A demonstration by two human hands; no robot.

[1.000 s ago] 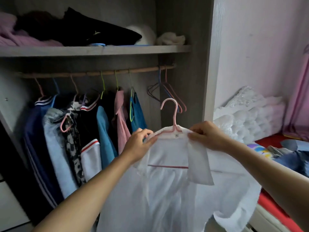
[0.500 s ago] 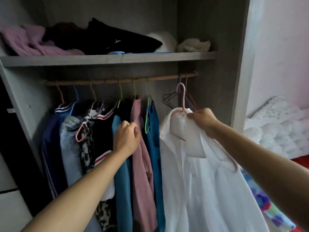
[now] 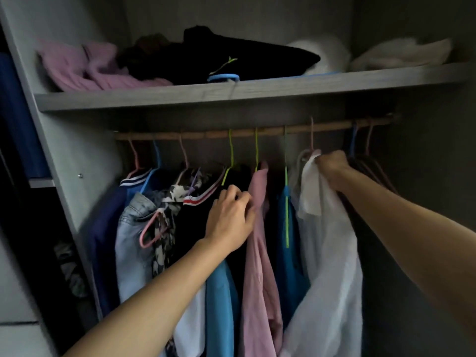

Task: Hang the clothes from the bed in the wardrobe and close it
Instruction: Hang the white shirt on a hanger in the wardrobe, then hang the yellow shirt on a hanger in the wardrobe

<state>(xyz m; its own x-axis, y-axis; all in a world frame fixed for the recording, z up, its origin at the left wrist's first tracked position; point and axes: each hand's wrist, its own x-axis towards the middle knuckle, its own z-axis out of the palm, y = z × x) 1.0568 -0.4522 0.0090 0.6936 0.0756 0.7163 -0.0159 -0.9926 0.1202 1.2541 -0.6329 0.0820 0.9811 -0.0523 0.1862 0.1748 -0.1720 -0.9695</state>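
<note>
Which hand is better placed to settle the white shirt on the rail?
Right: the right hand grips the white shirt by its collar under the rail; the left hand touches the pink shirt.

**White shirt at the rail, both hands among the clothes**

The right hand (image 3: 332, 167) grips the collar of a white cotton shirt (image 3: 329, 253). Its pale pink wire hanger (image 3: 311, 136) is hooked over the brown wooden rail (image 3: 257, 132) toward the right end, just left of a bunch of empty hangers (image 3: 360, 153). The left hand (image 3: 231, 217) lies with bent fingers (image 3: 244, 199) against a long dusty-pink shirt (image 3: 257, 253); whether they pinch it is unclear. A teal-blue garment (image 3: 292, 266) hangs between the two shirts. On the grey wooden shelf (image 3: 257, 91) above lie a black folded garment (image 3: 231, 57) and, at its left end, a pink knit (image 3: 98, 70).
</note>
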